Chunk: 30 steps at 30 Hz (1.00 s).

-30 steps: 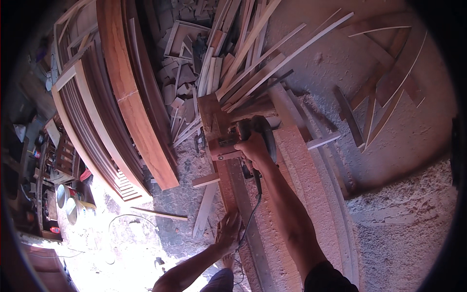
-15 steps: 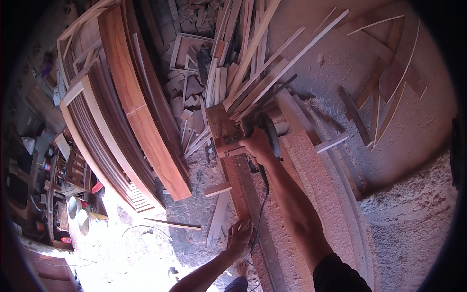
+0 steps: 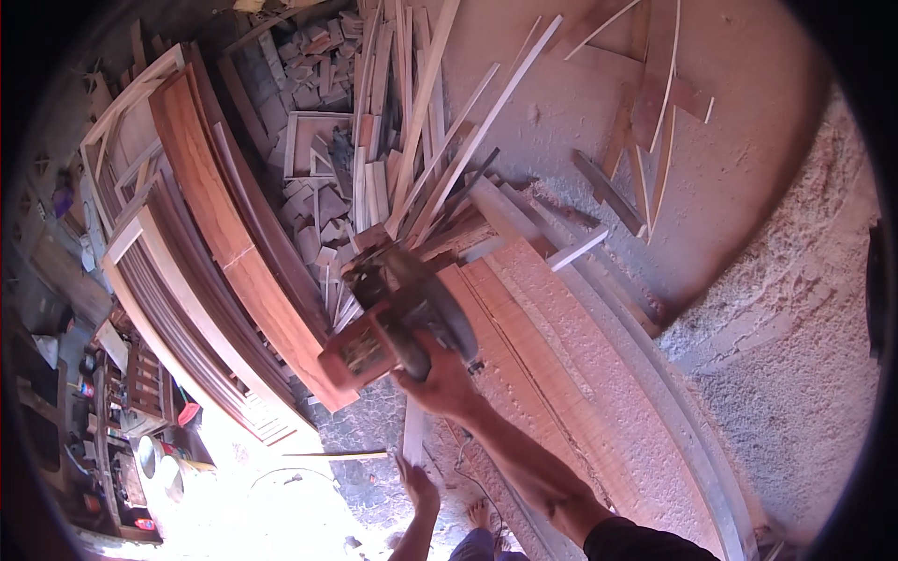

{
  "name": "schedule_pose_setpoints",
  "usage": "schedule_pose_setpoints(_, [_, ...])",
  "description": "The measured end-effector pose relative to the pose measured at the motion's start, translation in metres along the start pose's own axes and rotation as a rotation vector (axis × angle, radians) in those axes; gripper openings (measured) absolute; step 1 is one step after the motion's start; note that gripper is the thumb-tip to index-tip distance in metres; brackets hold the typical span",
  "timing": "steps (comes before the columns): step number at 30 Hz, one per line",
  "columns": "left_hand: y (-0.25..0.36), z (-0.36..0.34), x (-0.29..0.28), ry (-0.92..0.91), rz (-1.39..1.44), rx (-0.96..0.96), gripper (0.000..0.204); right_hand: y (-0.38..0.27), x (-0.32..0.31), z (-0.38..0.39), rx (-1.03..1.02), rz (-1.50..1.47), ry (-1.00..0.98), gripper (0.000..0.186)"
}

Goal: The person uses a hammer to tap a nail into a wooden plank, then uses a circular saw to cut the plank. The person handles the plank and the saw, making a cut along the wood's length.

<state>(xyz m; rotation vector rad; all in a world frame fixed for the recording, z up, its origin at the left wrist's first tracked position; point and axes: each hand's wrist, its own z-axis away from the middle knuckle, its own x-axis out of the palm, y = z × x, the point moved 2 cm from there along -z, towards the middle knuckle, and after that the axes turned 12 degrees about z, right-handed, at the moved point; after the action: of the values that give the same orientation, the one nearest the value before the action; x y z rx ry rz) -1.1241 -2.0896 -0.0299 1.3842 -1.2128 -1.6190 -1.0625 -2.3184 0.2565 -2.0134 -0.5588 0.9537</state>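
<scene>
A circular saw (image 3: pixel 402 318) with a dark motor body and a reddish base plate is gripped by the handle in my right hand (image 3: pixel 442 381). The saw is tilted and raised over the left edge of a stack of broad boards (image 3: pixel 561 374); its blade cannot be made out. Lower down, my left hand (image 3: pixel 418 486) is off the boards, its fingers stretched out beside a narrow pale plank (image 3: pixel 413 428). Nothing shows in that hand. A thin cord (image 3: pixel 463 455) trails below the saw, past the near end of the stack.
Curved slatted wooden frames and a long reddish board (image 3: pixel 234 243) lie to the left. Long strips (image 3: pixel 430 122) and offcuts (image 3: pixel 323 65) are heaped at the back. Sawdust (image 3: pixel 786 262) covers the ground at right. My bare foot (image 3: pixel 479 512) stands near the bottom edge.
The saw has come up off the work and moved left and nearer in my right hand. My left hand has left the narrow board and moved lower left. The view has shifted too.
</scene>
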Motion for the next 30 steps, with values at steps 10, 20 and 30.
schedule_pose_setpoints(10, [-0.19,0.351,-0.267,-0.439,-0.516,-1.109,0.043,-0.055,0.051,0.144,0.011,-0.134,-0.311,0.068])
schedule_pose_setpoints(20, [-0.189,0.438,-0.256,-0.01,-0.053,-0.886,0.054,-0.042,0.15,0.251,0.147,-0.36,-0.656,0.065])
schedule_pose_setpoints(30, [-0.184,0.371,-0.176,-0.299,-0.097,-0.573,0.068,0.017,0.354,0.319,-0.676,0.362,-0.761,0.076])
